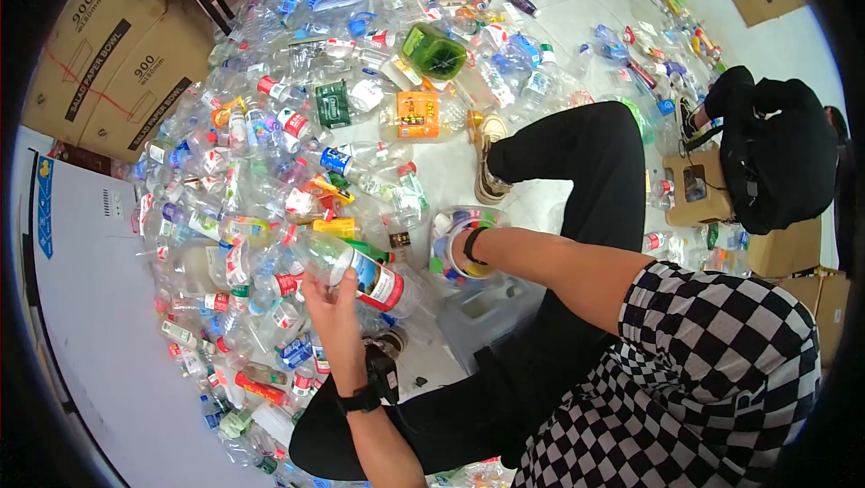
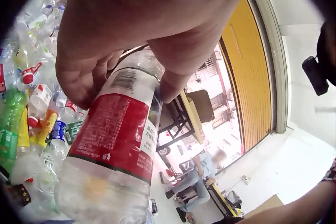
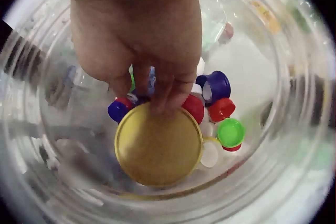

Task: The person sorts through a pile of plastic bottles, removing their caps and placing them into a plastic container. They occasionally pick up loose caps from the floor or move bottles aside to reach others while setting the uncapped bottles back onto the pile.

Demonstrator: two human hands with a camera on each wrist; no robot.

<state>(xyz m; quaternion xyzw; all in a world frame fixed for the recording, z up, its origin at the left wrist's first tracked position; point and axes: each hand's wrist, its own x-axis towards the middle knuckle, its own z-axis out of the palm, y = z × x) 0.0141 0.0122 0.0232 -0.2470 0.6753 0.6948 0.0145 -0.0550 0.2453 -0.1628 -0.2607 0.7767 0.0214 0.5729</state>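
In the head view my left hand holds a clear plastic bottle with a red, white and blue label, tilted above the heap of bottles. The left wrist view shows the fingers and thumb around the bottle's upper part, its red label facing the camera. My right hand reaches down inside a clear round plastic tub. Its fingertips are at the edge of a large yellow lid. Small caps lie around them, among them a green cap, a red cap and a dark blue cap.
Plastic bottles cover the floor on the left and ahead, including a large green bottle. A translucent grey container is by my legs. Cardboard boxes and a white panel border the left. Another person is at the right.
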